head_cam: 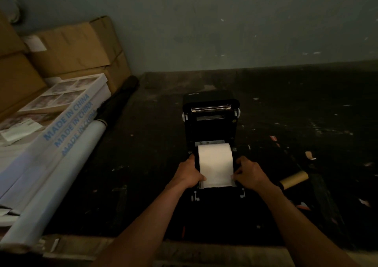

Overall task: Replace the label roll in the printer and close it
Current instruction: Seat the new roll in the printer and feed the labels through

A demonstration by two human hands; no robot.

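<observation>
The room is dim, with a grey-green wall [225, 25] behind a dark, scuffed counter [306, 123] covered with small paper scraps. In the middle of the counter stands the black printer [210, 121], with its lid raised. A white label roll [215, 162] sits in the open bay. The left hand [189, 173] and right hand [250, 173] are apart, one on each side of the roll, with fingers pressing its loose front edge. An empty cardboard core [294, 179] lies to the right. Cardboard boxes [67, 47] and white cartons [67, 111] are stacked at the left.
</observation>
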